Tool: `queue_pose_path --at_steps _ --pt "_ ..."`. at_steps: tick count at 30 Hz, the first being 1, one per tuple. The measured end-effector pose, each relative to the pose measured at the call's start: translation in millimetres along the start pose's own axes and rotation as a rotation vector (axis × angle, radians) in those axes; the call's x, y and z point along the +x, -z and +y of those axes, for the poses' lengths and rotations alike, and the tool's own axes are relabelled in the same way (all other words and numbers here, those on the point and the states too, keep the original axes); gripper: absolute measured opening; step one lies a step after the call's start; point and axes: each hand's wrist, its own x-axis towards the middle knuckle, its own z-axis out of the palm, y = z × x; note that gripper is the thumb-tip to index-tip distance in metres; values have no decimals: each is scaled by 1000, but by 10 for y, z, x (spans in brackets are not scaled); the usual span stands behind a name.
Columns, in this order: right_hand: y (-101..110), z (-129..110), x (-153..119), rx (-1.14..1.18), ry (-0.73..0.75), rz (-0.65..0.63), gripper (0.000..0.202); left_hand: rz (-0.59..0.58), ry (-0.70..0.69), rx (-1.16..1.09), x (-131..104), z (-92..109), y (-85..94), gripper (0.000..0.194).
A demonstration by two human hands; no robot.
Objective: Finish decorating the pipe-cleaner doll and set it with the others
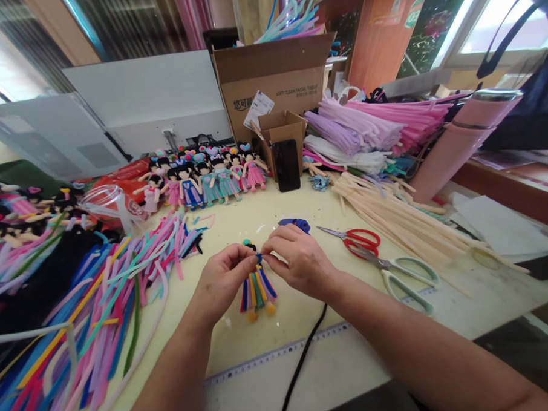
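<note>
Both my hands meet at the upper body of a small pipe-cleaner doll (257, 288) with a skirt of blue, yellow, green and purple strips. My left hand (225, 277) pinches the doll from the left, thumb and forefinger at its blue top. From the right, my right hand (299, 259) has its fingertips pressed together at the same blue part. The doll's head is partly hidden by my fingers; its round tan feet point toward me. Just beyond my right hand lies a dark blue object (302, 225), partly covered by the hand.
Red-handled scissors (361, 241) and white-handled scissors (408, 272) lie to the right, near beige pipe cleaners (387, 215). Many coloured pipe cleaners (110, 297) cover the left. Finished dolls (204, 181), a phone (286, 165) and a carton (272, 72) stand behind. A pink thermos (464, 142) leans right.
</note>
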Motion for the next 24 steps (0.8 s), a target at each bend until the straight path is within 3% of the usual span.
queue_pose_path --at_steps 7,14,24 --pt "-89 -35 -32 195 -183 106 14 66 53 -203 17 -79 -77 20" --pt "-123 -75 -20 358 -312 131 9 128 146 -473 8 -102 -157 27" --pt "-159 -47 -24 293 -322 169 9 219 166 -619 -49 -136 -297 28"
